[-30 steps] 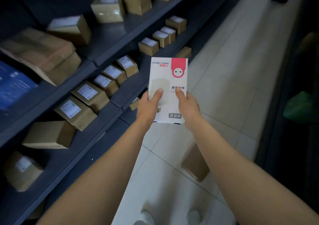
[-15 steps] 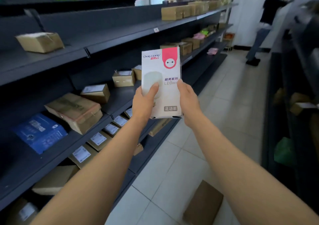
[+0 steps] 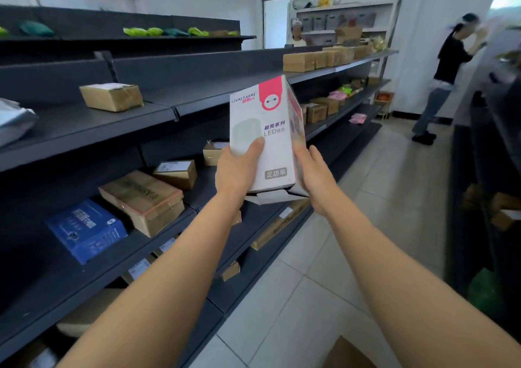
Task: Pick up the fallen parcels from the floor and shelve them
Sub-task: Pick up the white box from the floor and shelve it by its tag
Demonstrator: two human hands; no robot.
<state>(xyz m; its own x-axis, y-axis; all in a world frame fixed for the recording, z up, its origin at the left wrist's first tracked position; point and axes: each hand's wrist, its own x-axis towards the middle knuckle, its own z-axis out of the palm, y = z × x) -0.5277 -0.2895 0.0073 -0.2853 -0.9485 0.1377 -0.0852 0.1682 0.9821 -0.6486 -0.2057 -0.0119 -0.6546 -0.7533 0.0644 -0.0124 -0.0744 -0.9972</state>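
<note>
Cardboard of a brown parcel [image 3: 348, 353] is showing at the bottom edge, lying on the pale tiled floor [image 3: 284, 297]. Farther out, both hands are gripping a tall white LED-bulb carton with a pink corner [image 3: 266, 133] at chest height, beside the dark metal shelving [image 3: 158, 113]. The left hand [image 3: 238, 170] is curling around its lower left edge, thumb pressing the front; the right hand [image 3: 315, 175] is cupping the right side, fingers closed against it. A brown taped box [image 3: 111, 96] is sitting on the upper shelf beyond.

A brown box [image 3: 348, 353] on the floor is cut off by the bottom edge; the distant person [image 3: 448, 77] is blurred.
</note>
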